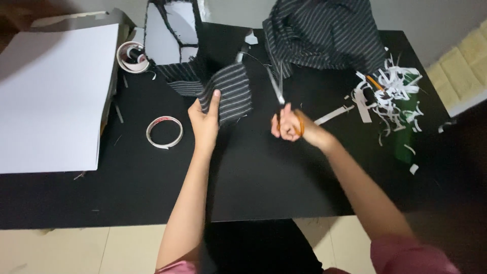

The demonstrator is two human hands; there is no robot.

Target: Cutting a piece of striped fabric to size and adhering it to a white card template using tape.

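On the black table, we see our left hand pinching a piece of black fabric with thin white stripes, thumb on top and fingers underneath, holding it flat and taut near the table's middle. Our right hand is clenched through the orange handles of a pair of scissors, whose silvery blades point away from us toward the fabric's right edge; the picture is blurred there, so we cannot say for sure whether the blades are touching the cloth or just beside it. Judging by how things lie, the cutting looks to be partly done: the held piece already has fairly straight sides, yet it seems to run on into a white panel with dark edging behind it, and a larger bundle of the same striped cloth lies uncut at the far edge. A heap of white paper shreds sits to the right, a ring of white tape lies left of our left hand, a second roll stands farther back, and a large white sheet covers the left end.
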